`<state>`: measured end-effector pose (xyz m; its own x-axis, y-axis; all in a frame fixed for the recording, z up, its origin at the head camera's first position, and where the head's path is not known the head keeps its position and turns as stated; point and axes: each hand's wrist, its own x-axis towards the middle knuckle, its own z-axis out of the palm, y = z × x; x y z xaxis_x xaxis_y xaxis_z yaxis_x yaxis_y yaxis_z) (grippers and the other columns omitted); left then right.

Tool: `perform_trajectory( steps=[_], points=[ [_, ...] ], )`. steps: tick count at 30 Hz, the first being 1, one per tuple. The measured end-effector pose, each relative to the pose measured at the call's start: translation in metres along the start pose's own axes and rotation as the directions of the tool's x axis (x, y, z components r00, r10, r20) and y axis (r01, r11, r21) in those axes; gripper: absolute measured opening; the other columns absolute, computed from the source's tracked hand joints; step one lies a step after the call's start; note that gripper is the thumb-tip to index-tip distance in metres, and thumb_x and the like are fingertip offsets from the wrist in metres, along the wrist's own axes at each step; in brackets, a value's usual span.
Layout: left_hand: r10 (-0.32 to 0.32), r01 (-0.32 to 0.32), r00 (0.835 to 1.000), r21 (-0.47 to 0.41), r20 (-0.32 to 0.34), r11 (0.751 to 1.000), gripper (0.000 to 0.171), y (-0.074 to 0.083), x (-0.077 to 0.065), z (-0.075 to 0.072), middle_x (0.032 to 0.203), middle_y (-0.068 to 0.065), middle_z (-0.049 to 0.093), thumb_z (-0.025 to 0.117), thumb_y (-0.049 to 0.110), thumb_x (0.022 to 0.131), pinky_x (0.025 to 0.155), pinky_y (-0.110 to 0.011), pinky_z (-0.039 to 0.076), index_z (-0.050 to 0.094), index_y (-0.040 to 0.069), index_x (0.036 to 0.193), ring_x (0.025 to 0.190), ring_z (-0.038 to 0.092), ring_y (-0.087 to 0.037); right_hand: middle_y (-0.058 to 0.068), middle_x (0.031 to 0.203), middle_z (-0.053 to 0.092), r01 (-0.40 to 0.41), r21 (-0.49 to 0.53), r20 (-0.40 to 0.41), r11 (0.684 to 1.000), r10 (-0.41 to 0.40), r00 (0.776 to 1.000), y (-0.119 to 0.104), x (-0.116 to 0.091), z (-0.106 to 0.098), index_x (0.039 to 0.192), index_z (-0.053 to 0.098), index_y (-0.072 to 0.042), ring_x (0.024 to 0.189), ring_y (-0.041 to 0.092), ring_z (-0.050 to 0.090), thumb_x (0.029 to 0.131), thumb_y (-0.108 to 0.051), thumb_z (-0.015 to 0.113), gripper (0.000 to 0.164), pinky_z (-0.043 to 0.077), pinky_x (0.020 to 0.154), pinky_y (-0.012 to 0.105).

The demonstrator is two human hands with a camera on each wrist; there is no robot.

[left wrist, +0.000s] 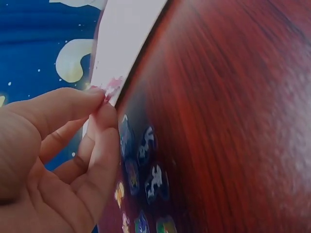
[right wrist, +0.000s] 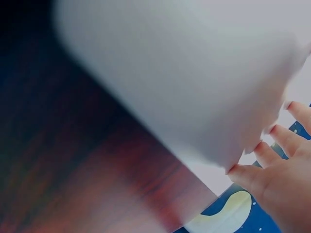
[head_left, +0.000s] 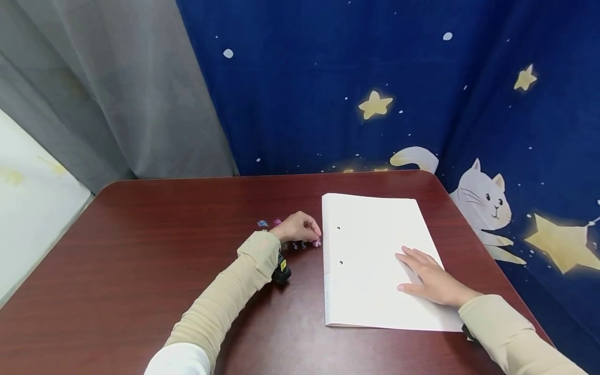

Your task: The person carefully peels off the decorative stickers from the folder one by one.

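Observation:
Between thumb and fingertips, my left hand (left wrist: 63, 141) pinches a small pink sticker (left wrist: 112, 87), just left of a white two-holed paper pad (head_left: 375, 260). In the head view the same pink sticker (head_left: 316, 243) shows under the fingertips. Several small shiny stickers lie on the table below that hand, among them a dark one with white marks (left wrist: 156, 183) and an orange one (left wrist: 119, 194). My right hand (head_left: 433, 281) lies flat on the right part of the pad, fingers spread. In the right wrist view its fingertips (right wrist: 233, 170) touch the white sheet.
The dark red wooden table (head_left: 117, 281) extends to the left. A blue sticker (head_left: 262, 223) and a pink one (head_left: 277, 222) lie behind the left wrist. Behind the table hang a grey curtain (head_left: 126, 94) and a blue star-patterned curtain (head_left: 304, 94).

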<state>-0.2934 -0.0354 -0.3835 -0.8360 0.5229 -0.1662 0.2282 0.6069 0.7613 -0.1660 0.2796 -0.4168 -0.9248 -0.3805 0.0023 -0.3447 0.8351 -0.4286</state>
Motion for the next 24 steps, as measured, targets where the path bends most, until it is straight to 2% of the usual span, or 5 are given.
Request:
perform_trajectory(
  steps=[5,8,19,24],
  points=[
    [0.015,-0.015,1.000,0.137,0.002,0.991,0.004,-0.0026,-0.0018,-0.0013,0.063,0.000,0.062,0.068,0.005,0.073,0.053,-0.018,0.041,0.066,0.004,0.076,0.056,0.049,-0.006,0.023,0.137,0.028,-0.001,0.006,0.005,1.000,0.001,1.000,-0.0006,-0.0005,-0.0005,0.130,0.039,0.001,0.124,0.041,0.021,0.077,-0.040,0.064,0.072,0.019,0.095,0.057],
    [0.016,-0.019,1.000,0.174,0.018,0.985,0.005,-0.0041,-0.0036,-0.0019,0.063,0.001,0.060,0.068,0.005,0.073,0.052,-0.018,0.040,0.066,0.003,0.076,0.055,0.048,-0.006,0.023,0.136,0.029,0.006,0.006,0.003,1.000,-0.006,1.000,-0.0004,-0.0005,-0.0003,0.130,0.039,0.002,0.124,0.041,0.021,0.077,-0.039,0.064,0.071,0.019,0.095,0.057],
    [-0.028,0.031,0.999,0.142,-0.022,0.989,0.010,-0.0029,-0.0078,0.0045,0.060,-0.001,0.057,0.068,-0.003,0.069,0.044,-0.021,0.039,0.062,0.001,0.076,0.048,0.046,-0.009,0.024,0.136,0.029,0.026,0.009,0.001,1.000,-0.026,1.000,0.0003,-0.0005,-0.0004,0.129,0.039,0.003,0.124,0.041,0.021,0.077,-0.038,0.064,0.071,0.019,0.095,0.057],
    [-0.016,0.024,0.999,0.162,-0.051,0.987,0.013,-0.0028,-0.0089,0.0066,0.058,-0.001,0.056,0.070,-0.003,0.068,0.043,-0.020,0.038,0.061,0.000,0.077,0.046,0.046,-0.009,0.024,0.136,0.029,0.028,0.008,0.002,1.000,-0.028,1.000,0.0006,-0.0005,0.0000,0.129,0.039,0.003,0.124,0.041,0.021,0.077,-0.038,0.064,0.071,0.018,0.095,0.057]
  ],
)
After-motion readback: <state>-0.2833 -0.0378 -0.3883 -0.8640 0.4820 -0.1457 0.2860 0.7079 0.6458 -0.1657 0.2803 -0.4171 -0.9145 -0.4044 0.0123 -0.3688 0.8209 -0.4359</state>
